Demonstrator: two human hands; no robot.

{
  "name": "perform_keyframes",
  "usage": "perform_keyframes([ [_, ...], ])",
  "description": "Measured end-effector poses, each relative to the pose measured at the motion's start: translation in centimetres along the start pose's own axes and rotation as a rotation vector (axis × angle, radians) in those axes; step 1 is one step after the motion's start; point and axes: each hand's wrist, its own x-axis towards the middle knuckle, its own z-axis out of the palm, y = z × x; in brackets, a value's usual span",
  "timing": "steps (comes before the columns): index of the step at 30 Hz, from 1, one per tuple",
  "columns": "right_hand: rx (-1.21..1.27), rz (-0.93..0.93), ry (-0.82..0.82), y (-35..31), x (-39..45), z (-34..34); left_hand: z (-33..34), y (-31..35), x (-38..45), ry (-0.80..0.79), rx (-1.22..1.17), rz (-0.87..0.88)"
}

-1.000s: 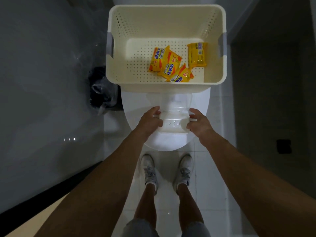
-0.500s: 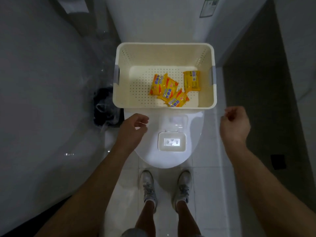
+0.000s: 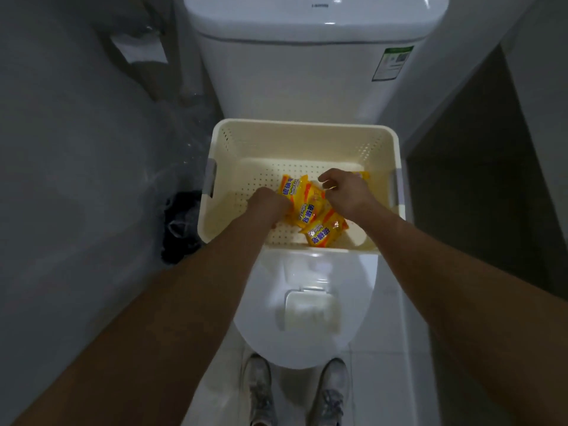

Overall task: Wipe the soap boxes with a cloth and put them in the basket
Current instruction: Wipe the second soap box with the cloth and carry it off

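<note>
While the basket [image 3: 302,139] rests on the toilet lid [image 3: 307,342], the soap packets [image 3: 302,204] inside are reached by both hands: the left hand [image 3: 269,204] is curled at a packet's left edge, the right hand [image 3: 345,192] is loosely curled above them; whether anything is gripped cannot be told.

A closed white toilet lid [image 3: 307,348] carries a cream perforated basket [image 3: 304,133] and a wipes pack [image 3: 309,310].

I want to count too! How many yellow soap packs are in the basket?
4: all in the basket: one far left, one middle, one nearest, one peeking behind the right hand. Hands may hide more.
</note>
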Motion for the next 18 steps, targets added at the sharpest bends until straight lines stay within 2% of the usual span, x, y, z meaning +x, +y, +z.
perform_keyframes([
  [5, -0.211, -0.071, -0.182, 0.9, 5.5, 3.2, 1.4, -0.4, 3.5, -0.044, -0.193, -0.193],
  [9, -0.296, -0.046, -0.244, 0.6, 8.4, 5.0, 2.1, -0.5, 4.9, -0.062, -0.325, -0.22],
  [11, -0.282, -0.025, -0.218, 0.4, 9.1, 5.4, 2.2, -0.7, 5.3, -0.056, -0.37, -0.214],
  [14, -0.176, 0.004, -0.096, 0.8, 9.1, 5.4, 2.0, -1.0, 5.6, -0.043, -0.41, -0.167],
  [18, 0.176, 0.038, 0.092, 0.2, 8.0, 4.1, 1.0, -0.7, 4.9, 0.09, -0.45, -0.017],
])
